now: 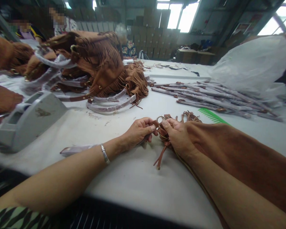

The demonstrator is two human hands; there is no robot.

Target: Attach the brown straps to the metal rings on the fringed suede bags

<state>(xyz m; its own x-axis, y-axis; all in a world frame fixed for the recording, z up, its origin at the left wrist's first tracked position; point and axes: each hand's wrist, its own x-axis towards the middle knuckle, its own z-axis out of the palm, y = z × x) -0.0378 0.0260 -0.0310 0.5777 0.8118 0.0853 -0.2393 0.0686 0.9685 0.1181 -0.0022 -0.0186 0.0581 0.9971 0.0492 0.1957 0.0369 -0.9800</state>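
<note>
Pinching a metal ring point(160, 118), both hands point(140, 131) point(178, 136) hide the bag's point(240, 152) clasp.

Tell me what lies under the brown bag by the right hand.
Under the brown bag, part of a green comb sticks out at its far edge, lying on the white table. The rest of the comb is covered, as is anything else beneath.

head-worn view, looking forward and down, close over white table point(133, 178), workshop beyond
</note>
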